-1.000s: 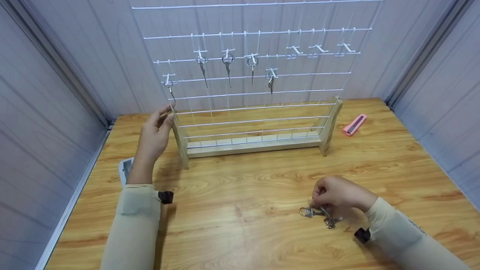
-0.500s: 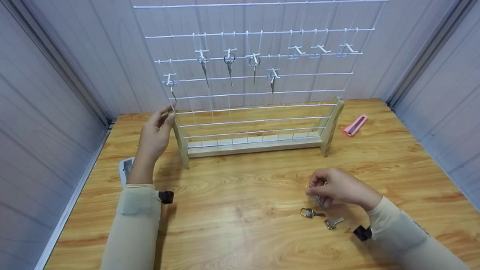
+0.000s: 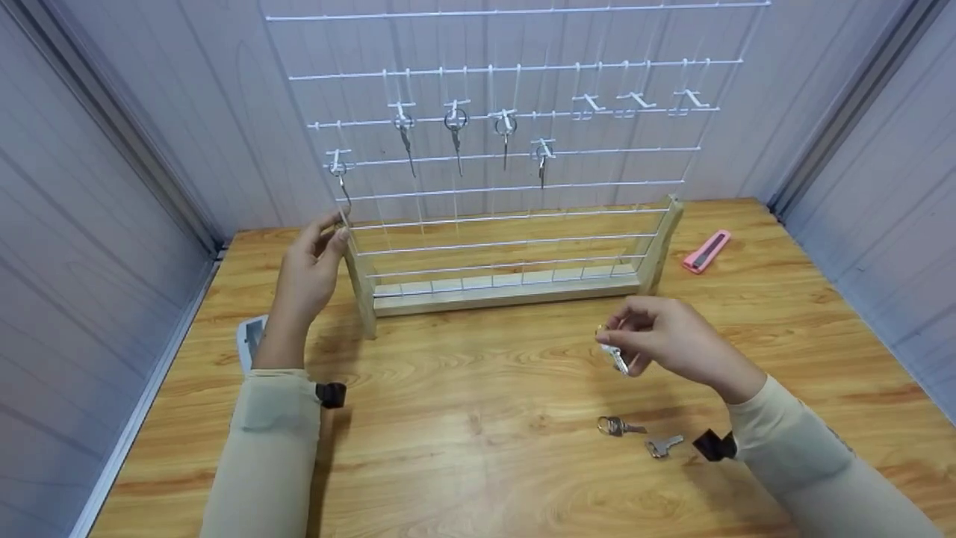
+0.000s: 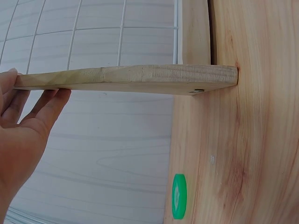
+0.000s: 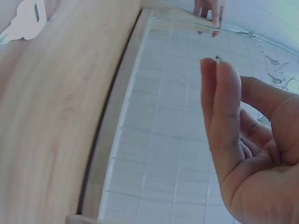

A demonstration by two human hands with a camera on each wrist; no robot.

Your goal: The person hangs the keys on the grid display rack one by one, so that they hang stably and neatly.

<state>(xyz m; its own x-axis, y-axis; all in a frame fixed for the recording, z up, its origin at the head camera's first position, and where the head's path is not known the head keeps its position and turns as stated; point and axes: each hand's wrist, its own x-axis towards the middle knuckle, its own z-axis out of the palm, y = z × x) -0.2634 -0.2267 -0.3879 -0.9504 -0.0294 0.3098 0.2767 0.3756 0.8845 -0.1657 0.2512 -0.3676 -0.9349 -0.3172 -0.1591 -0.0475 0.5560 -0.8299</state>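
My left hand [image 3: 310, 261] grips the top of the left wooden side post [image 4: 135, 78] of a white wire rack [image 3: 515, 193], thumb on one face and fingers on the other. My right hand [image 3: 668, 340] is raised in front of the rack's right half, pinching a key [image 3: 618, 362] by its ring between thumb and forefinger; the key hangs below the fingertips. In the right wrist view the fingers hide nearly all of it. Two more keys, one with a clear ring [image 3: 621, 426] and another [image 3: 663, 446], lie on the table below that hand.
Several keys [image 3: 407, 142] hang by rings from white hooks on the rack. Three hooks [image 3: 635, 99] at upper right carry no keys. A pink box cutter [image 3: 707, 252] lies right of the rack, a grey object [image 3: 251, 336] behind the left forearm, and a green ring-shaped item [image 4: 179, 196] beyond the post.
My right hand has lifted one key off the table, away from the other two, and moved it up and forward toward the rack. The left hand stays on the post.
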